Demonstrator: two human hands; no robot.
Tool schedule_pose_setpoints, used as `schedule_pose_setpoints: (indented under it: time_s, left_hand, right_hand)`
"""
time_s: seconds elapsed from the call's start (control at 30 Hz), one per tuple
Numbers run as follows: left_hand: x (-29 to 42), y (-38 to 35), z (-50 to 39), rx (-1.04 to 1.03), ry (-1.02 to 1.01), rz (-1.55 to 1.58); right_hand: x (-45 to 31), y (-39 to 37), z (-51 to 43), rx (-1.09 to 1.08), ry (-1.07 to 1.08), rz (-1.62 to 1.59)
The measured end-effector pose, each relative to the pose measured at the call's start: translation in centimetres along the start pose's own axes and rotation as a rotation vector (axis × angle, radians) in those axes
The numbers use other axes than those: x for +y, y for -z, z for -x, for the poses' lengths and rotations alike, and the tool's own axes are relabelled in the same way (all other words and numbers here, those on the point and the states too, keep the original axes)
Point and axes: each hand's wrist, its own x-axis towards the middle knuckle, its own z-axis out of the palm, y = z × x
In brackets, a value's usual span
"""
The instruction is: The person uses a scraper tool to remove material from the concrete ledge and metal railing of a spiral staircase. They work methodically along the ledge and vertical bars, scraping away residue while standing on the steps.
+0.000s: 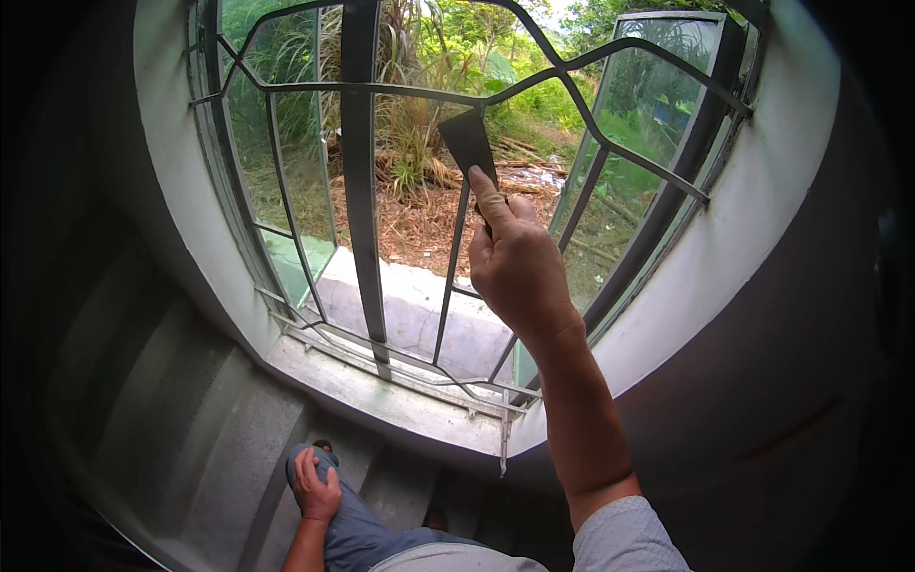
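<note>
My right hand (516, 250) is raised before the window and closed around the handle of a scraper with a broad dark blade (468, 139). Its index finger lies along the blade. The blade's wide end points up and meets, or lines up with, a bar of the dark metal window grille (422, 91); whether they touch I cannot tell. Most of the handle is hidden in the fist. My left hand (314, 486) rests on my raised knee, on the grey-blue trousers (357, 518), with no tool seen in it.
Concrete stairs (229, 429) run below the window. A white sill (414, 411) borders the opening, with a thin metal window stay (504, 443) hanging over its edge. Glass sashes stand outward at both sides, the right one (647, 107) at an angle. Outside are a low wall and plants.
</note>
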Motion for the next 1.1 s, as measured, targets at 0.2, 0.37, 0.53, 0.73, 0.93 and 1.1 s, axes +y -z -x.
schedule_pose_setpoints:
  time_s: [0.2, 0.37, 0.53, 0.73, 0.93, 1.1]
  left_hand:
    - [-0.6, -0.6, -0.3, 0.024, -0.004, 0.021]
    - [-1.1, 0.2, -0.3, -0.014, 0.017, -0.042]
    - [-2.6, 1.3, -0.8, 0.042, 0.01, -0.122]
    - [-4.4, 2.8, -0.3, 0.026, 0.02, -0.212]
    - [-3.7, 4.8, 0.8, 0.023, 0.041, -0.281]
    - [-3.2, 4.5, 0.9, 0.114, 0.053, -0.212]
  right_hand:
    - [0.9, -0.9, 2.4, -0.006, -0.035, -0.029]
    - [1.5, 0.5, -0.6, 0.012, 0.034, -0.244]
    - [3.3, -0.3, 5.9, -0.232, -0.558, -1.165]
    - [5.2, -3.5, 5.3, -0.193, -0.551, -1.332]
    - [5.4, -3.4, 2.5, -0.15, -0.434, -1.171]
    - [7.7, -4.9, 8.5, -0.193, -0.466, -1.053]
